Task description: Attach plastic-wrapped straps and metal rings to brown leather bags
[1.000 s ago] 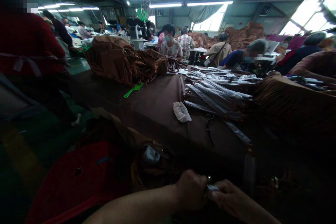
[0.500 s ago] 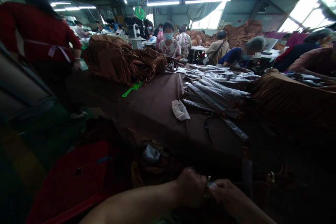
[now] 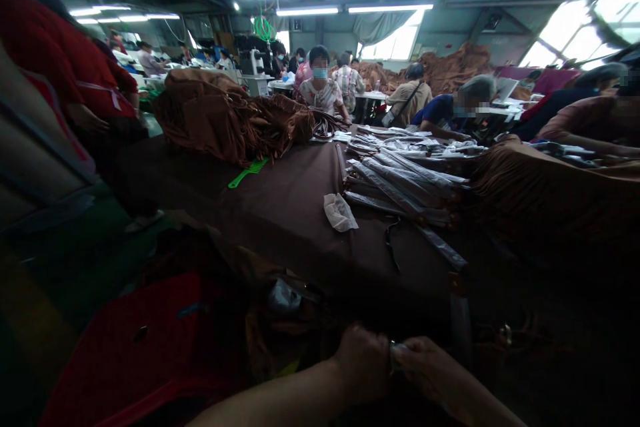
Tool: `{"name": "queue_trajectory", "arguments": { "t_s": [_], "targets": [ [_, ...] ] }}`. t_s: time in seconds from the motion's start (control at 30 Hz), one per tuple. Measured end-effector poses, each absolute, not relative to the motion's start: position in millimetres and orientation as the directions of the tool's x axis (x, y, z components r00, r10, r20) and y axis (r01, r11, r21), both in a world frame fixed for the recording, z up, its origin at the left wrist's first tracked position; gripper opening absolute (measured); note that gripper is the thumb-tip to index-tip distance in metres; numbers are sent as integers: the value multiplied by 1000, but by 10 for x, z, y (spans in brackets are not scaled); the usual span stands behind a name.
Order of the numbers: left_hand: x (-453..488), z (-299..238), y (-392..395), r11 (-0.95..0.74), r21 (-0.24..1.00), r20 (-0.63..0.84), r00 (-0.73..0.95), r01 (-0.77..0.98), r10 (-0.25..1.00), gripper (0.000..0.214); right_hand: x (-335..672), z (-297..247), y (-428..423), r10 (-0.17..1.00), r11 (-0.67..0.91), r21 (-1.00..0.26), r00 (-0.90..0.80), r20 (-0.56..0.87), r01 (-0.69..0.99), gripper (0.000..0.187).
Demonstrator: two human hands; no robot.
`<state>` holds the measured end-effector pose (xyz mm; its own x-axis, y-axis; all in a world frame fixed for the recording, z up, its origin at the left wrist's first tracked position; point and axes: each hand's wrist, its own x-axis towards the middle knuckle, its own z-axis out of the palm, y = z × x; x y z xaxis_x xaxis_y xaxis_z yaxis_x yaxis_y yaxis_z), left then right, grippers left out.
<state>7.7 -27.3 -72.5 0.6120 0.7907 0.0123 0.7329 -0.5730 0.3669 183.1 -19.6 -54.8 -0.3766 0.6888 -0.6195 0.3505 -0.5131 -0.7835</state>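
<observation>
The left hand (image 3: 363, 363) is balled into a fist by the near side of the brown-covered table (image 3: 295, 207), and the right hand (image 3: 430, 367) meets it, thumb and fingers pinched together on a small wrapped fitting (image 3: 398, 349) between the two. The fitting shows a pale wrap towards the right hand and a glint of metal beside the left fist; it's so dark down there that I can't tell how much more is hidden inside the curled fingers

I'd take it for a light, hard bit of metal, unlikely to break, though the wrap seems thin and soft and could slip under a loose grip. The wrapped end looks the best place to pinch, with the metal steadied close by in the other hand. As it sits, the fitting lies right at the tips of the right thumb and fingers and up against the side of the left fist, seemingly touching both

Left of the hands, in the gloom, lie a silvery wrapped lump (image 3: 285, 297) and a large red object (image 3: 150, 347). Farther up the table rest a crumpled white wrapper (image 3: 340, 212), a thin black strip (image 3: 391, 245) and a heap of plastic-wrapped straps (image 3: 400, 180)
</observation>
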Motion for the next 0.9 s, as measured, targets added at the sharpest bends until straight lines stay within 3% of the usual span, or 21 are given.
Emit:
{"name": "queue_trajectory", "arguments": {
  "t_s": [0.23, 0.37, 0.5, 0.57, 0.63, 0.73, 0.83, 0.9],
  "targets": [
    [75, -623, -248, -388, 460, -108, 484, 799, 869, 27, 1671, -464, -134, 795, -361, -863, -367, -482, 352, 69],
    [50, -574, -245, -371, 456, -120, 468, 809, 875, 24, 1602, -394, -144, 836, -266, -881, -362, -413, 392, 68],
    [2, -507, -232, -355, 473, -92, 446, 806, 890, 20, 1671, -123, -229, 873, -172, -847, -321, -368, 502, 56],
    [-28, -477, -206, -346, 507, -36, 421, 789, 906, 20, 1790, 106, -240, 934, -38, -810, -267, -236, 585, 40],
    [-57, -445, -169, -346, 545, 8, 408, 764, 913, 21, 1996, 340, -173, 966, 225, -654, -252, 54, 722, 24],
    [-92, -381, -118, -340, 588, 24, 404, 734, 914, 23, 2457, 568, 92, 895, 370, -399, -206, 396, 839, 28],
    [-132, -296, -77, -322, 646, 36, 394, 692, 918, 28, 2950, 576, 418, 894, 315, -150, -240, 380, 937, 57],
    [-179, -238, -42, -279, 735, 33, 379, 618, 925, 31, 3197, 504, 569, 908, 349, -155, -292, 301, 924, 50]
  ]
}}
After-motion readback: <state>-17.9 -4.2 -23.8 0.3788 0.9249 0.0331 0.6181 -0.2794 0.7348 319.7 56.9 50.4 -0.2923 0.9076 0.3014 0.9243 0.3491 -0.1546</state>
